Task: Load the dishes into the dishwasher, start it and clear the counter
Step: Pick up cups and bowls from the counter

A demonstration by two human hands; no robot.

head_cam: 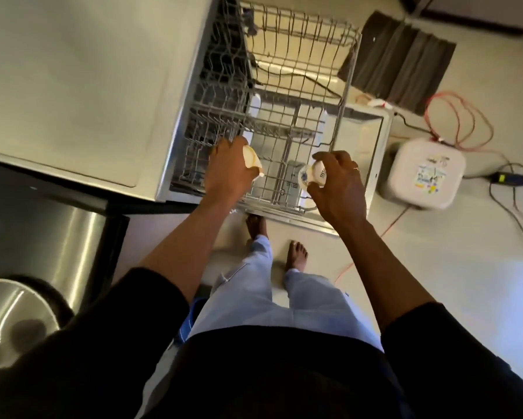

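The dishwasher stands open below the counter, its door folded down and its upper wire rack pulled out over the lower rack. My left hand grips a cream-coloured cup above the near left part of the racks. My right hand holds a small white cup with blue print, tipped on its side, over the near right corner of the rack. No dishes show in either rack.
A pale counter top lies at the left, with a steel sink at the lower left. On the floor to the right sit a white box-shaped device, red and black cables and a dark mat. My bare feet stand before the door.
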